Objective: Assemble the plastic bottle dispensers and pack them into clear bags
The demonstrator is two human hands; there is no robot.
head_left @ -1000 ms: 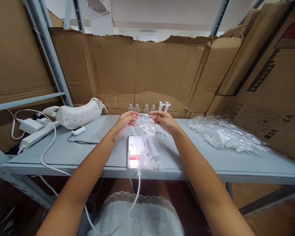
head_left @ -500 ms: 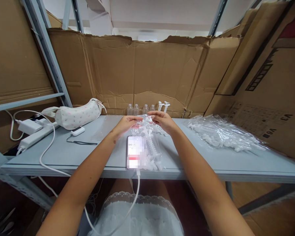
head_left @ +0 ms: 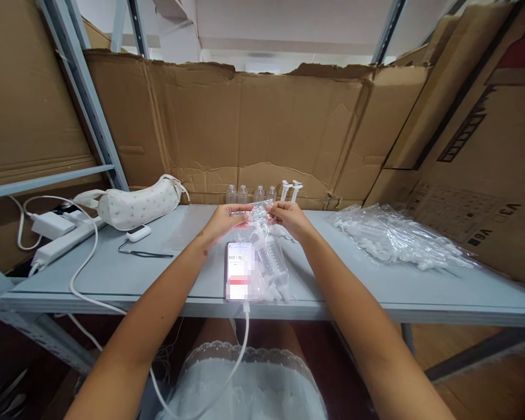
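Between my two hands is a clear plastic bag with white and clear plastic parts inside; it hangs down onto the table by the phone. My left hand pinches the left side of its top edge, thumb and fingers together. On the other side, my right hand grips the top right of the bag with bent fingers. A lit phone showing a timer lies just left of the bag, partly blurred out. Behind my hands stand several clear small bottles and two white pump-like pieces.
A large clear bag of white parts lies on the right of the grey table. On the left are a white pouch, a small white device and a power strip. Cardboard walls the back; a white cable runs from the phone.
My right hand has lowered slightly, its fingers curling closer onto the bag's top. The left fingers have also shifted a little, and the bag's upper part is bunched differently.
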